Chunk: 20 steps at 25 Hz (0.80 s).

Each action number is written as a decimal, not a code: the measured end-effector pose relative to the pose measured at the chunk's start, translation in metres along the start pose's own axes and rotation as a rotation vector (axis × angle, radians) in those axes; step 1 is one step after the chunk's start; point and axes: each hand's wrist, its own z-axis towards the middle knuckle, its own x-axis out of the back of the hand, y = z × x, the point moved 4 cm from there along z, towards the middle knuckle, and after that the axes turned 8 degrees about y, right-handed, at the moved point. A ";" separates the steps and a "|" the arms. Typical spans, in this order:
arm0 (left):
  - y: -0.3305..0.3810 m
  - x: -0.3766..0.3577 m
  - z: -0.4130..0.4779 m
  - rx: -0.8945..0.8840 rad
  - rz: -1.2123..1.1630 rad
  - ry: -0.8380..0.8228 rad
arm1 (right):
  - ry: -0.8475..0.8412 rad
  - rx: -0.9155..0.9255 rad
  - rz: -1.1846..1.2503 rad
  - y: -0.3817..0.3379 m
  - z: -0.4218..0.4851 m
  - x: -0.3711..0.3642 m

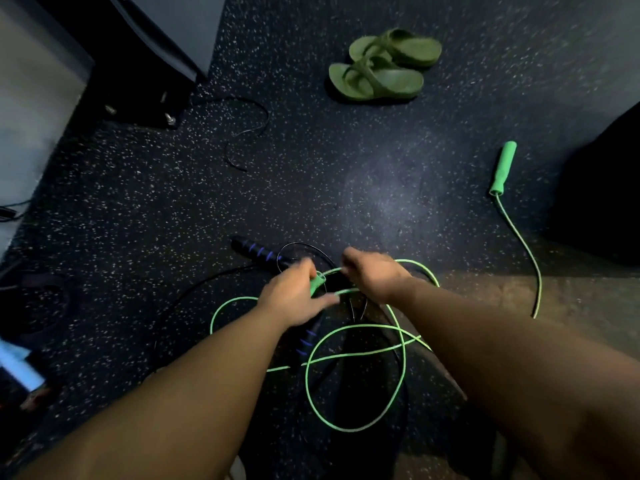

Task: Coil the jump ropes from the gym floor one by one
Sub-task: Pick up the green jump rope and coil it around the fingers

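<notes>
A green jump rope (360,327) lies in loose loops on the dark speckled floor below my hands. My left hand (294,296) is shut on one green handle (316,283). My right hand (372,275) pinches the green cord close to that handle. The rope's other green handle (503,169) lies on the floor at the right, its cord trailing down. A black jump rope with blue-ringed handles (258,252) lies under and beside my hands; its second handle (308,339) shows below my left wrist.
A pair of green sandals (381,65) sits at the top centre. A thin black cord (249,129) curls near a dark machine base (138,81) at the upper left. A dark bulky object (602,202) stands at the right edge.
</notes>
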 end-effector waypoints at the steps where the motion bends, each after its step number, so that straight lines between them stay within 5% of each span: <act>1: 0.008 0.012 -0.007 -0.058 0.029 0.142 | 0.054 0.009 0.112 -0.011 -0.010 0.010; 5: 0.060 0.070 -0.040 -0.272 0.043 0.198 | 0.318 0.164 0.306 -0.064 -0.054 0.074; 10: 0.101 0.175 -0.109 -0.271 -0.196 0.264 | 0.555 0.078 0.418 -0.090 -0.127 0.172; 13: 0.131 0.215 -0.156 -0.289 -0.313 0.203 | 0.616 0.134 0.554 -0.113 -0.164 0.215; 17: 0.172 0.255 -0.215 -0.280 -0.849 0.132 | 0.608 0.330 0.643 -0.179 -0.203 0.273; 20: 0.176 0.282 -0.237 -0.267 -1.020 0.167 | 0.517 0.327 0.744 -0.182 -0.218 0.299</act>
